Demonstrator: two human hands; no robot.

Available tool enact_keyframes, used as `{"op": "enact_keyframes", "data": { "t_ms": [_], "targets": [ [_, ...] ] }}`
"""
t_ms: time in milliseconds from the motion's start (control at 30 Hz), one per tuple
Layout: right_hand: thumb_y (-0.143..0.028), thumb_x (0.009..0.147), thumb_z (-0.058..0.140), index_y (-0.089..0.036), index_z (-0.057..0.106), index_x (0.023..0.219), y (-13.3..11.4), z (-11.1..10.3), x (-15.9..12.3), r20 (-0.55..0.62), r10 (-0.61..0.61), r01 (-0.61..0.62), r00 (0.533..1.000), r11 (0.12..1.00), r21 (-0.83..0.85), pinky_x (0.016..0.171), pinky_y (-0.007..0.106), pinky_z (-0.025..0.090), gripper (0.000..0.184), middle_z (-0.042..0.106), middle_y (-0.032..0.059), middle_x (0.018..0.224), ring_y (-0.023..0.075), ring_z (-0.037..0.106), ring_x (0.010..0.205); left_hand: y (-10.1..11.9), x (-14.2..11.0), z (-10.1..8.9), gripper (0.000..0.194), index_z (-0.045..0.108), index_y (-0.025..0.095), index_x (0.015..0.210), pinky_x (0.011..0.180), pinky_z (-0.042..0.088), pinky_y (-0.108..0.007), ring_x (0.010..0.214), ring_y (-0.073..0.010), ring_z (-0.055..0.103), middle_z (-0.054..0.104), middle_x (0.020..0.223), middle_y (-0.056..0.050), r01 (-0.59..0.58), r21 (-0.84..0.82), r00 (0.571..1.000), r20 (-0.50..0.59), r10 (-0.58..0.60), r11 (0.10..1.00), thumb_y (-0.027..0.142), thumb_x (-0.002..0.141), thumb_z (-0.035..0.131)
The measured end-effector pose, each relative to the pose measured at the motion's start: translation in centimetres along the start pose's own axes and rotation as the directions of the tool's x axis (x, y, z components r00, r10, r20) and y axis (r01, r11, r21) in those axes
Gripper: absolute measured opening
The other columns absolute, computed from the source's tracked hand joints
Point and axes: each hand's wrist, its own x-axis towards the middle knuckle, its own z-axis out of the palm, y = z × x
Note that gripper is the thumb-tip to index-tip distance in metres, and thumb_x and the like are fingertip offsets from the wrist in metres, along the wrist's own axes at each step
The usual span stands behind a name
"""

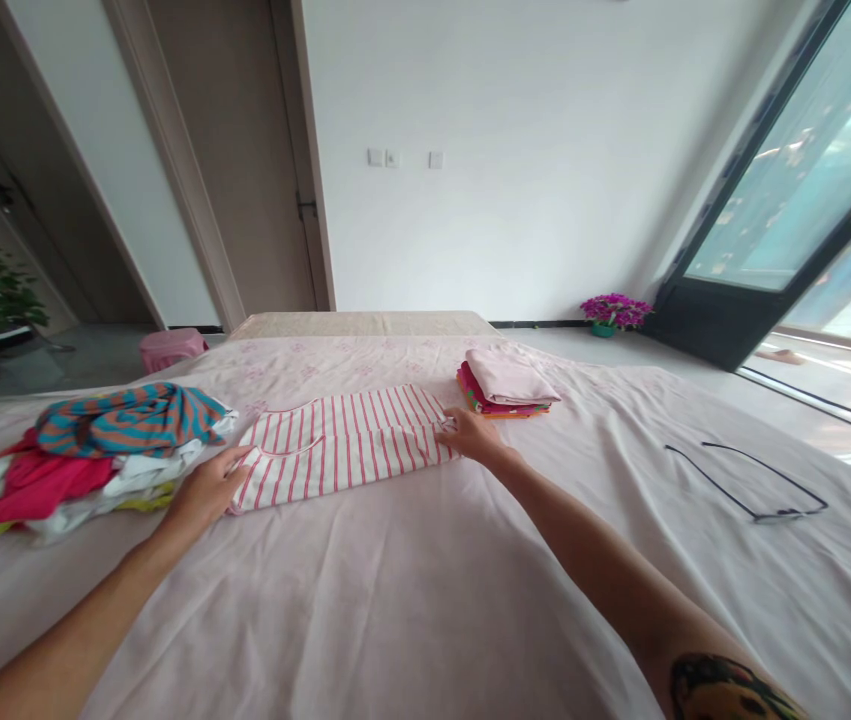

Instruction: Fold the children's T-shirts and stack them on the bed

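A white shirt with red stripes [350,440] lies as a long folded strip across the sheet, its curved neckline towards the left. My left hand [209,488] is closed on the shirt's left end, thumb on top. At the opposite end, my right hand [474,438] pinches the cloth by its edge. Just beyond my right hand sits a stack of folded clothes, a pale pink piece [511,377] on top of red and patterned ones. Left of my left hand is a loose heap of clothes with a blue and orange striped garment [129,418] uppermost.
The pale pink sheet [395,600] is wrinkled. Black-framed glasses [785,514] lie open on it at the right. Past its far edge stand a pink stool [172,347] and a pot of magenta flowers [615,311]. A glass door [792,180] is at the right.
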Motion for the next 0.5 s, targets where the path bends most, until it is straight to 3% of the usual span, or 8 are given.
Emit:
{"op": "enact_keyframes", "data": {
  "t_ms": [67,133,200,267,333,400,500],
  "targets": [
    [-0.029,0.08,0.065,-0.023,0.074,0.101,-0.4,0.4,0.4,-0.023,-0.026,0.027,0.999,0.998,0.057,0.077,0.031,0.045,0.024,0.073,0.0071,0.096,0.0255,0.065,0.093,0.9,-0.3,-0.5,0.047,0.066,0.017,0.116,0.093,0.052,-0.038,0.107,-0.0283,0.067,0.072,0.114,-0.01,0.001,-0.048,1.0,-0.012,-0.001,0.999,0.044,0.079,0.053],
    [-0.026,0.081,0.061,-0.022,0.074,0.089,-0.5,0.4,0.5,-0.094,-0.077,0.098,0.993,0.962,0.253,0.075,0.03,0.045,0.015,0.073,0.0046,0.09,0.0216,0.065,0.087,2.5,-0.8,-1.5,0.047,0.066,0.017,0.115,0.098,0.049,-0.039,0.109,-0.0278,0.065,0.071,0.117,-0.009,-0.029,-0.123,0.995,-0.096,0.017,0.992,0.047,0.082,0.051],
    [-0.031,0.081,0.063,-0.02,0.071,0.086,-0.5,-0.6,0.2,-0.191,-0.093,0.184,0.977,0.822,0.54,0.068,0.027,0.045,0.015,0.071,0.003,0.084,0.0178,0.063,0.078,4.7,-1.4,-3.0,0.049,0.065,0.017,0.117,0.102,0.048,-0.04,0.113,-0.0276,0.063,0.069,0.121,-0.008,-0.091,-0.222,0.982,-0.181,0.051,0.971,0.049,0.083,0.052],
    [-0.04,0.079,0.067,-0.018,0.068,0.088,-0.7,-2.5,-0.5,-0.242,-0.062,0.23,0.968,0.598,0.768,0.059,0.024,0.043,0.023,0.067,0.0008,0.076,0.0138,0.057,0.066,7.5,-2.1,-4.9,0.05,0.062,0.018,0.12,0.104,0.047,-0.042,0.115,-0.028,0.061,0.067,0.125,-0.005,-0.136,-0.312,0.966,-0.253,0.055,0.94,0.052,0.083,0.054],
    [-0.044,0.074,0.073,-0.018,0.067,0.09,-1.3,-5.3,-1.4,-0.269,-0.027,0.256,0.963,0.409,0.876,0.055,0.023,0.042,0.03,0.064,-0.0009,0.073,0.0108,0.054,0.06,10.4,-2.7,-7.2,0.051,0.06,0.022,0.124,0.103,0.049,-0.045,0.118,-0.029,0.06,0.067,0.127,-0.001,-0.134,-0.399,0.948,-0.318,0.0,0.907,0.054,0.084,0.055],
    [-0.042,0.07,0.079,-0.02,0.068,0.09,-2.2,-8.4,-2.1,-0.341,0.0,0.324,0.94,0.31,0.894,0.058,0.024,0.047,0.032,0.066,-0.0004,0.077,0.0112,0.058,0.064,12.9,-2.9,-9.6,0.054,0.054,0.027,0.131,0.101,0.051,-0.05,0.12,-0.0304,0.058,0.064,0.131,0.003,-0.136,-0.457,0.935,-0.352,-0.038,0.879,0.056,0.086,0.055],
    [-0.041,0.07,0.081,-0.022,0.069,0.093,-3.7,-12.4,-2.0,-0.43,0.021,0.411,0.903,0.252,0.876,0.066,0.027,0.053,0.033,0.069,0.0004,0.083,0.0147,0.064,0.074,15.0,-2.0,-12.9,0.051,0.054,0.034,0.132,0.097,0.056,-0.049,0.124,-0.0316,0.057,0.063,0.132,0.009,-0.255,-0.422,0.892,-0.45,0.044,0.87,0.057,0.087,0.056]
  ]
}}
